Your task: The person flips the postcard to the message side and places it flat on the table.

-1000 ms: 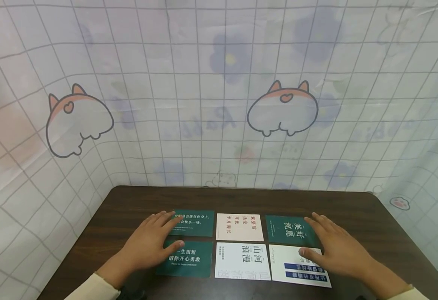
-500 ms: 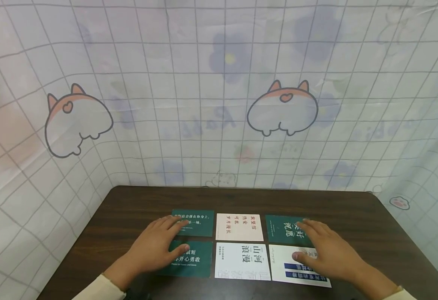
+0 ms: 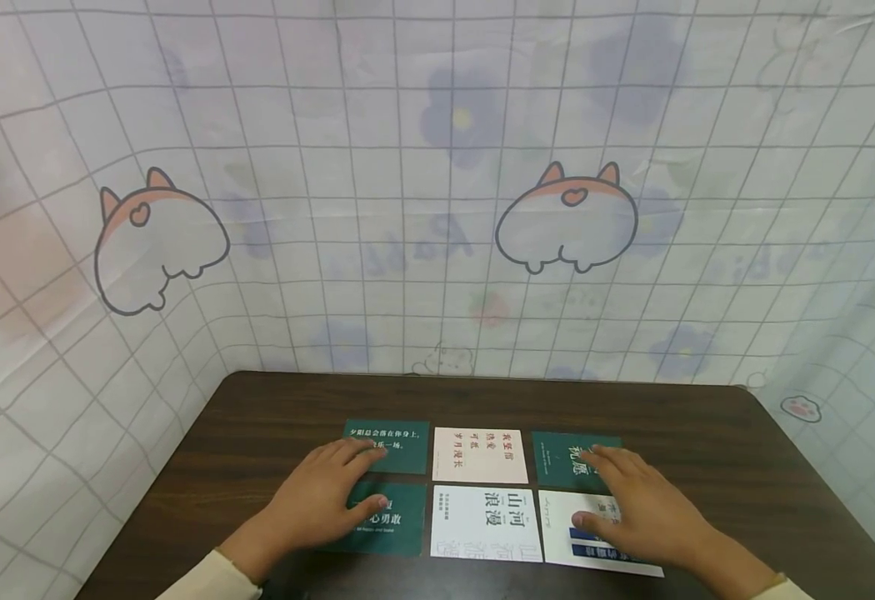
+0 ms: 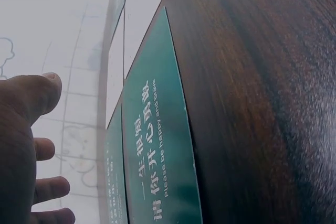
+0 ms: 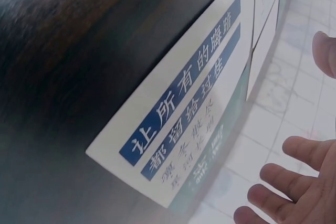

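My left hand (image 3: pixel 325 496) hovers with fingers spread over the two left green cards, the back one (image 3: pixel 407 458) and the front one (image 3: pixel 406 537). My right hand (image 3: pixel 647 508) is held out over the right pair: a green card (image 3: pixel 553 462) behind and a white card with blue bands (image 3: pixel 557 525) in front. Between the hands lie a cream card with red writing (image 3: pixel 480 456) and a white card with grey characters (image 3: pixel 475 523). Both wrist views show fingers raised above the cards, holding nothing. The hands hide parts of the outer cards.
The cards lie flat in two rows on a dark wood-grain table (image 3: pixel 295 404). A white grid-patterned curtain (image 3: pixel 407 292) hangs behind the table and along both sides.
Both hands have drifted inward over the cards, the left one rightward and the right one leftward. The cards lie where they were.
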{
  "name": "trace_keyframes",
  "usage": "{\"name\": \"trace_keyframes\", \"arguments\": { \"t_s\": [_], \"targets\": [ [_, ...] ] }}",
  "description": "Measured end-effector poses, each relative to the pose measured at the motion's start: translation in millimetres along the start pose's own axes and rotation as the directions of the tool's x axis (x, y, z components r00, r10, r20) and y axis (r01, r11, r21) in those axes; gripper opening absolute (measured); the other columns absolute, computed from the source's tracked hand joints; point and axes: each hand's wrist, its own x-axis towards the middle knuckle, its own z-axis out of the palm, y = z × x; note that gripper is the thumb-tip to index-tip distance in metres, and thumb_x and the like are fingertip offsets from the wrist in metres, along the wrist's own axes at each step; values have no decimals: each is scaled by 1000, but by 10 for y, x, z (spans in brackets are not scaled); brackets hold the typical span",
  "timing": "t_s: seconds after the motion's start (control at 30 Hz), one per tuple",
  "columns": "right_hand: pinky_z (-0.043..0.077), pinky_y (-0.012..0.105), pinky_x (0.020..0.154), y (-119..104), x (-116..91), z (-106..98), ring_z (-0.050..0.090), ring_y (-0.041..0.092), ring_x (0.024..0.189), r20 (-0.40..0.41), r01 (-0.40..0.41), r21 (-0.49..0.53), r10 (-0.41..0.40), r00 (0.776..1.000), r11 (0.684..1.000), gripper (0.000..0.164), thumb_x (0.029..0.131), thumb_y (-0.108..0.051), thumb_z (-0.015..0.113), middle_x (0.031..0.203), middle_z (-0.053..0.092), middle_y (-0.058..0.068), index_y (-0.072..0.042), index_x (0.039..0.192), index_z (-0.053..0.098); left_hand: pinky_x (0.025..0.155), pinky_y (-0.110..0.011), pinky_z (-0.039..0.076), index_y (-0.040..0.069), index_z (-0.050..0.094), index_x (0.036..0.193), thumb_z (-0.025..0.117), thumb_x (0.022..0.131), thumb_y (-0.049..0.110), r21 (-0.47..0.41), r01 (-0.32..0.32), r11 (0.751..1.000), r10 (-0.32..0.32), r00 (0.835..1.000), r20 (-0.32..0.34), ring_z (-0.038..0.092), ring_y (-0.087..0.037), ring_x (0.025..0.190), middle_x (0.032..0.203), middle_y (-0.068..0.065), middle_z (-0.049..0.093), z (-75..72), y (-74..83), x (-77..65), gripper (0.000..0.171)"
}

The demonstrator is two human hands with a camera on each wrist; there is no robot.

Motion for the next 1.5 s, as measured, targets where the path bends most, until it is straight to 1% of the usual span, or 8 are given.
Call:
{"name": "trace_keyframes", "arguments": {
  "t_s": [0.17,0.33,0.5,0.8,1.03,1.13,1.33,1.5],
  "targets": [
    [42,68,99,-37,21,25,47,44,136,4,-4,2,4,1000,1000,87,83,-67,73,150,49,17,-11,147,54,109,-61,35,16,56,147,62,97,58,-2,-18,1000,18,1000,4,47,-33,137,148,-9,53,26,10,11,65],
    [42,67,99,-63,34,57,46,42,136,18,-6,6,6,1000,1000,88,83,-70,70,150,49,15,-13,147,54,112,-60,32,18,55,148,65,96,55,-13,-5,1000,6,1000,29,45,-33,139,149,-8,52,71,22,19,64],
    [43,66,99,-72,37,83,47,41,136,20,-3,14,3,1000,1000,87,84,-69,70,151,49,14,-12,147,54,112,-60,32,18,55,148,64,96,56,-14,-10,1000,10,999,33,45,-34,140,149,-8,52,119,36,32,64],
    [41,65,102,-97,28,158,47,43,136,-15,52,25,-51,999,998,83,86,-66,70,149,50,16,-10,146,55,113,-58,31,19,54,148,64,97,55,-20,-40,999,41,999,32,43,-32,141,149,-7,52,174,69,61,62],
    [39,65,104,-131,58,194,44,44,138,8,42,18,-42,999,999,85,86,-69,68,151,49,16,-11,146,55,114,-58,29,18,53,149,62,98,55,-48,-48,998,51,997,64,42,-33,142,151,-9,50,170,115,93,64],
    [38,65,105,-144,63,203,43,44,139,19,38,22,-38,999,999,84,86,-68,69,152,48,16,-11,147,54,114,-59,29,18,53,149,62,98,55,-54,-49,997,53,996,75,41,-34,142,151,-9,50,168,129,104,63],
    [38,63,106,-166,69,259,45,44,138,5,55,23,-55,998,998,83,85,-64,72,150,50,15,-12,146,55,114,-60,29,19,52,150,60,98,56,-53,-46,998,51,995,91,40,-35,143,152,-8,49,227,132,131,64],
    [39,62,106,-168,78,294,46,42,137,-11,86,31,-85,996,996,82,86,-65,72,149,51,14,-11,145,55,113,-61,29,20,51,151,59,98,58,-62,-41,997,48,993,108,39,-36,144,154,-9,47,249,161,152,65]
  ]
}}
